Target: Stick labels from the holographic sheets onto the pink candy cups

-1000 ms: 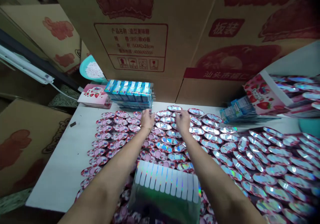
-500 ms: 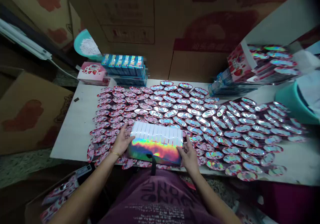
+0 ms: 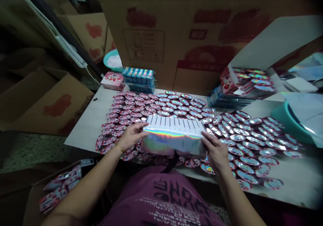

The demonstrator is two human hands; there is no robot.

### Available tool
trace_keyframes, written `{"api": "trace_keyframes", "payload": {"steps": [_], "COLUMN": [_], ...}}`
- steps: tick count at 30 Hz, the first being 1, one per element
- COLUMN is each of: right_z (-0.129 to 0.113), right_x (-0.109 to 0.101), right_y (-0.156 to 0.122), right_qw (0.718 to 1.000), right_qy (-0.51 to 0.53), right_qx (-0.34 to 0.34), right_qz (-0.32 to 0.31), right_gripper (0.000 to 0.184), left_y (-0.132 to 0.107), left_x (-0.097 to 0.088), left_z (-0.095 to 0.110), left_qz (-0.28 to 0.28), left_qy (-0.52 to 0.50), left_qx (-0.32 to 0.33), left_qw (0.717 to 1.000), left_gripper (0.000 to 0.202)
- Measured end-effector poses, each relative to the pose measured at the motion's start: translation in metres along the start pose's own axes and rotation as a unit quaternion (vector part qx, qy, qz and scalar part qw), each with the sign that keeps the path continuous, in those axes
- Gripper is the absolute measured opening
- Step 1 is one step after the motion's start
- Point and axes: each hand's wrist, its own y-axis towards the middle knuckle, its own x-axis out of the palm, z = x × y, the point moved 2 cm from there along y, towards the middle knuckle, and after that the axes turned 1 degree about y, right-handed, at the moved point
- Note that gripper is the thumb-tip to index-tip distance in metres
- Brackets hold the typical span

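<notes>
A wide, shiny holographic pack (image 3: 174,142) is held level over the table in front of my body. Its upper face shows a row of white strips divided by dark lines, and its near side reflects rainbow colours. My left hand (image 3: 131,137) grips the left end between thumb and fingers. At the right end, my right hand (image 3: 215,148) is closed on it the same way. Under and around the pack stand many small oval-topped packs (image 3: 242,137) in close rows, red-edged with silvery or pink tops. The held pack hides some of them.
Blue boxes (image 3: 140,79) and a pink strawberry box (image 3: 112,80) stand at the back left. A carton of packs (image 3: 228,79) sits on more blue boxes at the back right, near a teal bucket (image 3: 290,121). Large cardboard (image 3: 151,17) walls the back.
My view has tilted up and turned slightly left. The shiny pack, still in both hands, looks larger and further right in the picture, and its colours have shifted.
</notes>
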Motion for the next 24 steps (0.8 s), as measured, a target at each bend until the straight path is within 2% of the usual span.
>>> {"api": "trace_keyframes", "payload": {"steps": [5,7,8,10,11,12,14,17,19,22,24], "right_z": [-0.018,-0.035,-0.046,-0.066,-0.074,-0.078,-0.081,-0.08,-0.083,-0.095,-0.102], "right_x": [-0.033,-0.036,-0.033,-0.015,-0.002,0.013,0.038,0.06,0.067,0.072,0.068], "right_y": [-0.001,-0.006,-0.011,-0.023,-0.028,-0.033,-0.037,-0.031,-0.028,-0.028,-0.025], "right_qw": [0.991,0.965,0.938,0.861,0.825,0.792,0.75,0.732,0.715,0.681,0.677], "right_qy": [-0.091,-0.2,-0.266,-0.38,-0.41,-0.427,-0.436,-0.452,-0.472,-0.489,-0.477], "right_qx": [-0.089,-0.166,-0.22,-0.335,-0.381,-0.414,-0.439,-0.423,-0.424,-0.438,-0.442], "right_qz": [-0.042,-0.048,-0.044,-0.048,-0.079,-0.138,-0.235,-0.284,-0.294,-0.325,-0.344], "right_gripper": [0.029,0.031,0.032,0.04,0.045,0.049,0.044,0.019,0.016,0.014,0.015], "left_y": [-0.006,-0.011,-0.013,-0.019,-0.022,-0.025,-0.029,-0.035,-0.035,-0.031,-0.025], "left_x": [0.013,0.019,0.023,0.03,0.033,0.035,0.039,0.042,0.046,0.054,0.055], "left_z": [0.029,0.04,0.046,0.057,0.062,0.067,0.076,0.09,0.099,0.108,0.11], "left_qz": [0.037,0.047,0.046,0.038,0.031,0.024,0.016,0.01,0.001,-0.052,-0.086], "left_qy": [0.099,0.142,0.158,0.184,0.196,0.207,0.236,0.308,0.377,0.474,0.508], "left_qx": [0.096,0.151,0.177,0.223,0.242,0.259,0.288,0.327,0.35,0.374,0.377], "left_qw": [0.99,0.977,0.97,0.957,0.95,0.943,0.928,0.893,0.857,0.796,0.77], "left_gripper": [0.021,0.014,0.012,0.012,0.012,0.012,0.013,0.014,0.021,0.021,0.02]}}
